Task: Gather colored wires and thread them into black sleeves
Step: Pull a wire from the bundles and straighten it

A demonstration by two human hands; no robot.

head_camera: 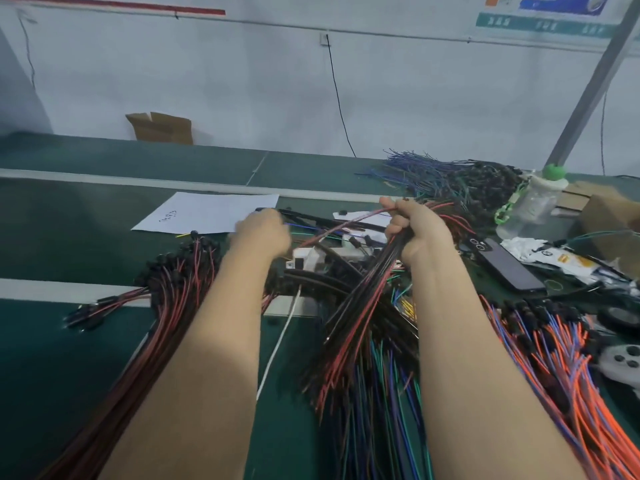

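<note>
Green-matted worktop (86, 358), pale strips crossing it. White wall (242, 81) behind, with a black cable (337, 98) hanging down it. Grey post (595, 81) slants up at the right.

Left hand (263, 233) is blurred and its fingers are curled. Cannot tell whether they hold anything. White paper sheet (211, 211) lies just beyond those fingers, one corner hidden behind the hand. Black sleeves (318, 277) lie on the worktop between and just below the two sets of fingers, partly covered. Orange and blue wires (561, 358) are cut off at the lower right edge.

Right hand (420, 230): fingers (396, 225) clamped in a fist on a bundle of red-and-black wires (356, 317). The bundle fans down below the fingers toward the near edge. A few strands arch from the top of the fist toward the left hand. Dark phone (502, 265) lies flat to the right of these fingers.

Containers: open cardboard box (162, 128) stands far beyond the left fingers, its inside hidden. Clear bottle (533, 206) with a green cap stands right of the right fingers, contents unclear. Brown carton (609, 220) is cut off by the right edge.
</note>
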